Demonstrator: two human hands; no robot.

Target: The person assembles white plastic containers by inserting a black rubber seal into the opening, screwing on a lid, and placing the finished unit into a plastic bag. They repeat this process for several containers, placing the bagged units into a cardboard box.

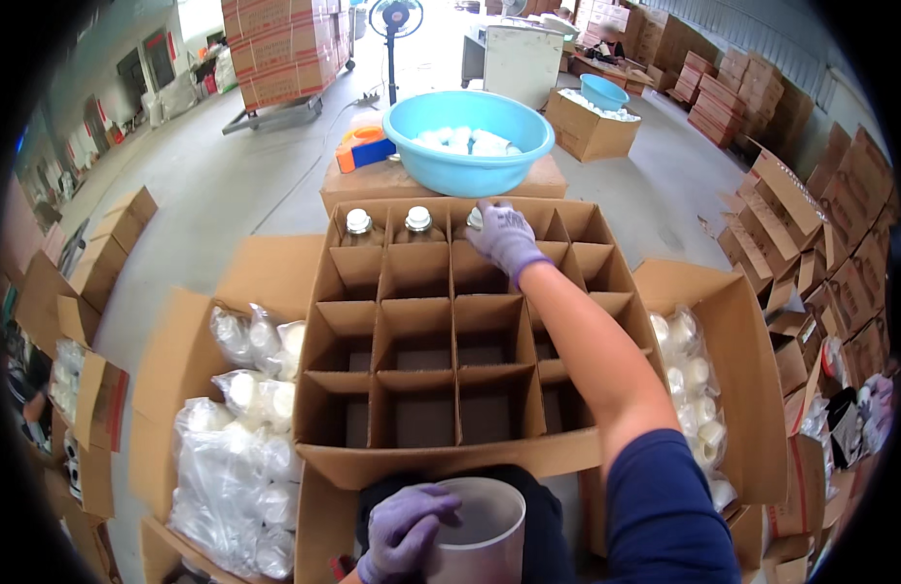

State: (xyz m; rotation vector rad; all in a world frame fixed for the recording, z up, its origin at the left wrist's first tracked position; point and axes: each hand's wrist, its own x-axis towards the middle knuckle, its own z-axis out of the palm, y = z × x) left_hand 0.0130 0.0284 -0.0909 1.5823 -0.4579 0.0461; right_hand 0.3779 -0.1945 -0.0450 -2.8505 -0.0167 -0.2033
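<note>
My right hand [509, 241], in a light purple glove, reaches into the far row of a divided cardboard box [450, 457]. Its fingers are closed about the white top of a bottle [475, 220], whose body is hidden in its compartment. Two more bottles with white tops, a left one [358, 222] and a middle one [418, 222], stand upright in that row. Low in front of me, my left hand [409, 529], gloved alike, curls its fingers over the left rim of an open grey cylinder [489, 521]. The cylinder's inside is partly visible.
A blue basin [470, 107] of white pieces stands on a carton behind the box, beside an orange and blue tape dispenser [365, 149]. Open cartons with bagged white pieces flank me, a left bag [227, 467] and a right bag [694, 389]. A fan [392, 49] stands farther back.
</note>
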